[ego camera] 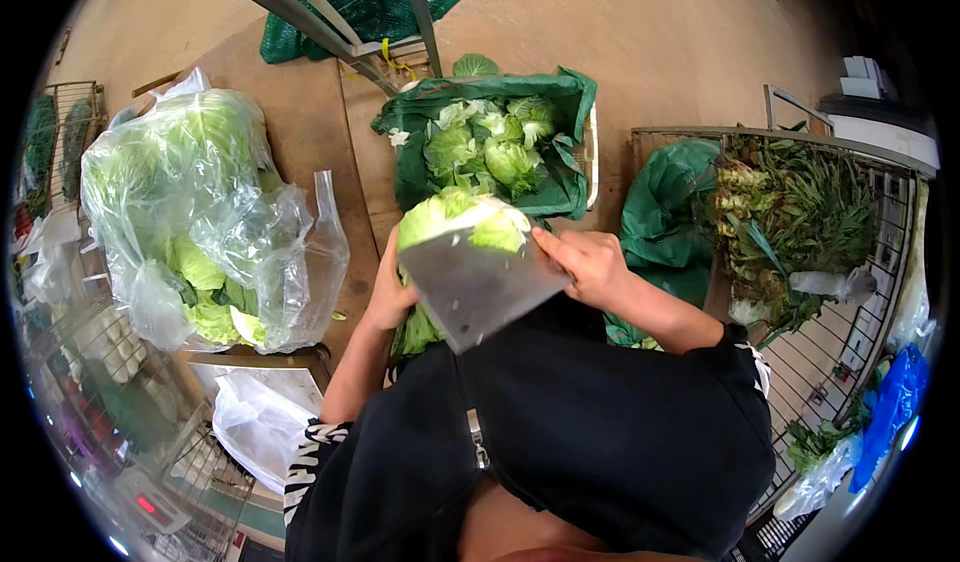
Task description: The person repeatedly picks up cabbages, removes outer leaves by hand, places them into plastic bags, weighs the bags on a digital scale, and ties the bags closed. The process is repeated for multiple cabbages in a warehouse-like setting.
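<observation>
My right hand (pixel 589 262) grips a broad metal cleaver (pixel 487 284), its handle hidden in the fist. The blade lies across a pale green head of cabbage (pixel 442 217) in front of my chest. Around the left side of that head are the fingers of my left hand (pixel 391 284), partly covered by the cabbage and blade. Just beyond stands a crate lined with green mesh (pixel 480 85), holding loose cabbage leaves (pixel 487 142). Below the left hand, more green leaves (pixel 418 333) show beside my torso.
At left sits a large clear plastic bag (pixel 202 179) full of cabbages. A metal frame (pixel 300 21) rises beyond the crate. On the right, a wire cart (pixel 892 224) holds leafy greens (pixel 795 217) next to green mesh sacking (pixel 667 202). A digital scale (pixel 150 503) is at lower left.
</observation>
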Tool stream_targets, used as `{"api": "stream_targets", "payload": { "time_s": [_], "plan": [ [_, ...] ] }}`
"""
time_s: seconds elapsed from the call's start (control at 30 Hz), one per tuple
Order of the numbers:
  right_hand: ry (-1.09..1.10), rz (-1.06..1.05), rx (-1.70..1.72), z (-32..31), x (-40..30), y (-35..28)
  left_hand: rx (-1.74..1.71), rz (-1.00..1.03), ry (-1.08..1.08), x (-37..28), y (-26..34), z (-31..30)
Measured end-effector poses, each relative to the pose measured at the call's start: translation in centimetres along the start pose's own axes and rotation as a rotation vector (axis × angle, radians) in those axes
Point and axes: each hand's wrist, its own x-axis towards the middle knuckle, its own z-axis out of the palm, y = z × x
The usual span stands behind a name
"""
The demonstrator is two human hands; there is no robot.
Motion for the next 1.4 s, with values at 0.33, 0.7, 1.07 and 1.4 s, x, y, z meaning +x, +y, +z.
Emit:
{"api": "stream_targets", "payload": {
  "time_s": [0.33,0.7,1.07,1.4],
  "plan": [
    [-0.649,0.833,-0.227,3.1,-10.3,15.8,-0.045,0.115,-0.071,-0.8,1.5,1.3],
    [-0.261,0.306,0.055,18.2,14.2,7.7,-0.579,0.189,0.313,-10.7,-5.9,-4.4],
    [-0.275,0.797,1.032,17.8,12.5,3.3,-0.686,0.324,0.472,-16.1,-9.1,-3.6],
    [-0.094,0.49,0.621,25.4,19.8,4.4,-0.647,0.491,0.487,-16.6,-5.8,-4.9]
  ]
}}
